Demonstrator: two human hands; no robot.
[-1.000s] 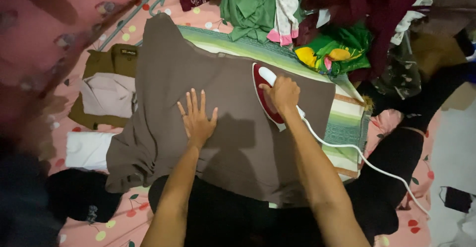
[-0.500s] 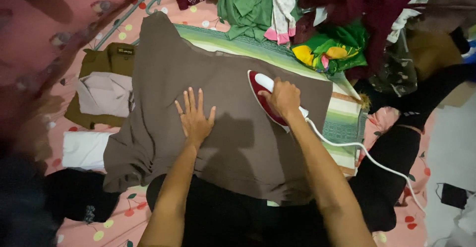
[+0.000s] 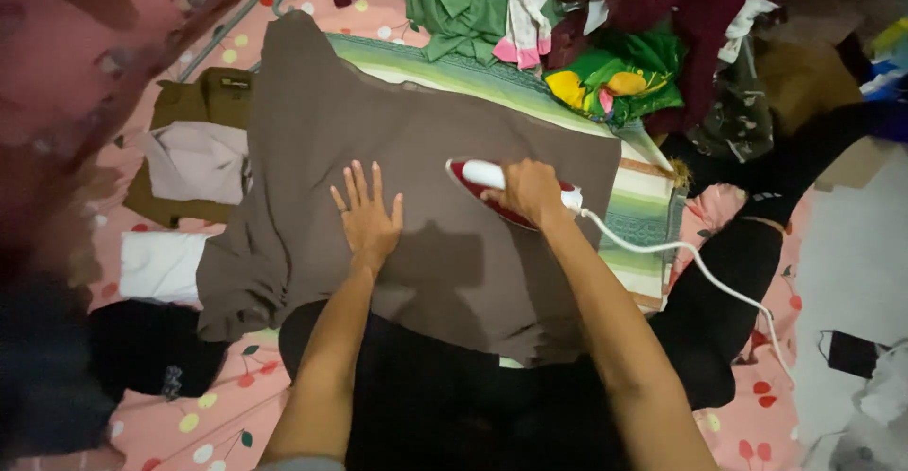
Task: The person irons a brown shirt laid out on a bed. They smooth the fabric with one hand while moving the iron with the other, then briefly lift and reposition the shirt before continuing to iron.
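Observation:
A brown garment [image 3: 378,130] lies spread over a green striped cloth [image 3: 643,216] on the pink floor sheet. My left hand [image 3: 367,214] presses flat on the garment's middle, fingers spread. My right hand [image 3: 532,190] grips the white handle of a red and white iron [image 3: 478,180], which rests on the garment to the right of my left hand, its tip pointing left. The iron's white cord [image 3: 700,268] trails off to the right.
Folded clothes, olive [image 3: 203,102], pale pink [image 3: 194,161] and white [image 3: 159,265], lie left of the garment. A heap of green, maroon and patterned clothing [image 3: 586,26] fills the top. Black cloth [image 3: 728,291] lies at the right, and a dark small device [image 3: 851,353] on the bare floor.
My right hand has swung the iron leftwards across the garment, turning its tip to the left. My left hand stays flat in nearly the same spot.

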